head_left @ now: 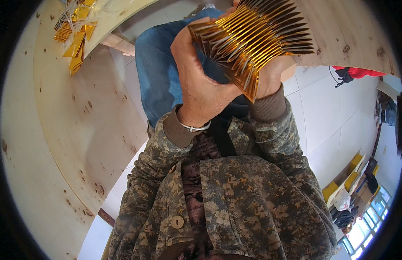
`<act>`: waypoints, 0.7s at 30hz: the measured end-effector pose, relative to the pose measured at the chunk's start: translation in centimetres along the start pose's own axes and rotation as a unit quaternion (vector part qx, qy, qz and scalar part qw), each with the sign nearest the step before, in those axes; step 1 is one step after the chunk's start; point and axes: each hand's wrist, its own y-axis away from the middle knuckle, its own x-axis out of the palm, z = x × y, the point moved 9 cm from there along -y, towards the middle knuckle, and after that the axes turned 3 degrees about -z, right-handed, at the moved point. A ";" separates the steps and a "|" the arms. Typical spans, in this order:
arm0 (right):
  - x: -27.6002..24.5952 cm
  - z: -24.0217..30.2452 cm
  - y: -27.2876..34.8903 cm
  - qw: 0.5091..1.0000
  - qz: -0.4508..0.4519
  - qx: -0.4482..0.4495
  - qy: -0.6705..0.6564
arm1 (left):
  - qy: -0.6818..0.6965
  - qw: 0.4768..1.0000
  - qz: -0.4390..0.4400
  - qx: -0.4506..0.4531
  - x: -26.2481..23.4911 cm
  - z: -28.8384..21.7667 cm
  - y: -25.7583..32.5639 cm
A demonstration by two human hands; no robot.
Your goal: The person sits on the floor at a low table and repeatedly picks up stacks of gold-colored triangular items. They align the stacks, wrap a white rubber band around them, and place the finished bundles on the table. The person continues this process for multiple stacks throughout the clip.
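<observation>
A thick fan of shiny gold folded sheets [248, 37] is spread between my two hands, its many pleated edges pointing up and to the right. My left hand [194, 73] is closed round its left side, thumb reaching along the lower edge. Behind the lower right of the fan, my right hand [270, 76] supports it; most of its fingers are hidden by the sheets. The fan is held up above my lap, over the blue trousers [155, 73].
A curved wooden tabletop [58, 143] runs along the left and continues across the top right. More gold folded pieces [77, 43] lie on it with clear plastic wrap. A red item [357, 73] is at the right; yellow boxes [350, 175] stand farther off on the tiled floor.
</observation>
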 end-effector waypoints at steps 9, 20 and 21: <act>1.3 -1.6 0.7 0.987 -0.022 0.086 -0.132 | -0.043 0.999 0.011 -0.023 -1.2 0.5 0.2; 0.8 2.0 0.9 0.989 -0.055 -0.135 -0.012 | 0.094 0.991 0.060 -0.079 0.2 2.3 -0.5; 0.8 2.3 1.3 0.987 -0.058 -0.151 0.009 | 0.100 0.989 0.064 -0.083 0.2 2.5 -0.7</act>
